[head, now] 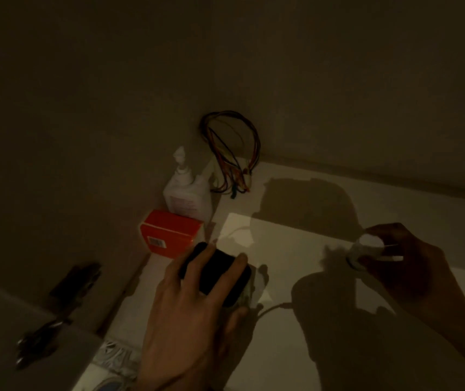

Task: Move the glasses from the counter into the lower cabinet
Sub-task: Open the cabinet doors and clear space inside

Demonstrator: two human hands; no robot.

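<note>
The view is dim and looks into a white cabinet with a pale shelf floor (296, 249). My left hand (189, 314) grips a black rounded object (220, 272) from above, low over the shelf at centre left. A bit of clear glass shows under its right edge. My right hand (414, 266) is at the right and holds a small clear glass (366, 248) tilted on its side, just above the shelf. Something white shows at the glass's mouth. The two hands are well apart.
An orange box (169, 232) and a white pump bottle (186, 193) stand by the left wall. A bundle of coloured wires (234, 150) hangs in the back corner. A metal hinge (76, 280) and a door edge (28, 334) are at lower left. A thin cable (270, 309) lies on the shelf.
</note>
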